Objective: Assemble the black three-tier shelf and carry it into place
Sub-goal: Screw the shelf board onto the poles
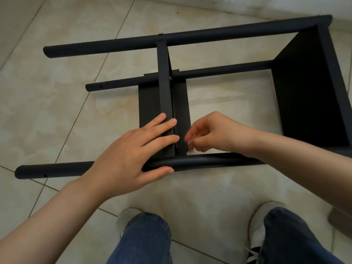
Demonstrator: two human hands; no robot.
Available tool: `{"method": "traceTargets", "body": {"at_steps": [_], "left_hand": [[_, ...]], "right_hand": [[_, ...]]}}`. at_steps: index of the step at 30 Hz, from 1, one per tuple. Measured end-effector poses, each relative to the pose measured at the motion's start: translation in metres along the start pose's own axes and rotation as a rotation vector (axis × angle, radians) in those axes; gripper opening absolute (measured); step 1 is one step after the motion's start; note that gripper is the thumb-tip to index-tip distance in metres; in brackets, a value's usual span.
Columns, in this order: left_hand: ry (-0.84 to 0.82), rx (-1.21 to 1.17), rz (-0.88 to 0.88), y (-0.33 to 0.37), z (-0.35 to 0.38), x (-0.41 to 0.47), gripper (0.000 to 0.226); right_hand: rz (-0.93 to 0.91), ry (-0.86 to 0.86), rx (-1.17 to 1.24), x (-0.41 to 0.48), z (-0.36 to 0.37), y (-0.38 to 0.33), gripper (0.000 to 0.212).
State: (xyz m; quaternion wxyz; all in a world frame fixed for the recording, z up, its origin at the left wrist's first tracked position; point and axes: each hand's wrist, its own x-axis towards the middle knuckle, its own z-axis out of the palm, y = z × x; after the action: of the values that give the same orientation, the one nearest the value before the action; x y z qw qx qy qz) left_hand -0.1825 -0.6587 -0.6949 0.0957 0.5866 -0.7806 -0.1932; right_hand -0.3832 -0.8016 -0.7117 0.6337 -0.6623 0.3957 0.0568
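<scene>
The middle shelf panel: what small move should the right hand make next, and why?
Probably lower the right hand to the corner where the middle shelf panel meets the near pole and fasten it: the left hand presses both there, and the right fingers pinch just beside it, on what, I cannot tell.

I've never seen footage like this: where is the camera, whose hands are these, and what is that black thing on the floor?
No machine here: a person wears the camera on the head, so the picture looks down at their own hands. On the tiled floor lies a black shelf frame on its side, tubes joined by flat panels. The left hand presses flat on the middle panel, thumb against the near tube. The right hand curls its fingers at that panel's corner; whether they pinch anything is unclear. Their jeans and shoes show below.
</scene>
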Motion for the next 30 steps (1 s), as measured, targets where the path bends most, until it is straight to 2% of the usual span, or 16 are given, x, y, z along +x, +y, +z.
{"method": "traceTargets", "body": {"at_steps": [6,9,14,18,30], "left_hand": [[0.013,0.023,0.019,-0.001,0.001,0.001,0.063],[0.018,0.020,0.018,-0.001,0.001,0.001,0.064],[0.019,0.001,0.013,-0.001,0.001,0.000,0.065],[0.022,0.007,0.015,-0.002,0.002,0.000,0.065],[0.017,0.012,0.011,-0.002,0.002,0.000,0.065]], "right_hand": [[0.111,-0.180,0.143,0.014,0.005,-0.005,0.013],[0.130,-0.254,0.125,0.017,0.009,-0.008,0.011],[0.219,-0.287,0.132,0.027,0.015,-0.010,0.026],[0.266,-0.385,0.164,0.029,0.018,-0.012,0.021],[0.301,-0.496,0.209,0.038,0.015,-0.009,0.031]]}}
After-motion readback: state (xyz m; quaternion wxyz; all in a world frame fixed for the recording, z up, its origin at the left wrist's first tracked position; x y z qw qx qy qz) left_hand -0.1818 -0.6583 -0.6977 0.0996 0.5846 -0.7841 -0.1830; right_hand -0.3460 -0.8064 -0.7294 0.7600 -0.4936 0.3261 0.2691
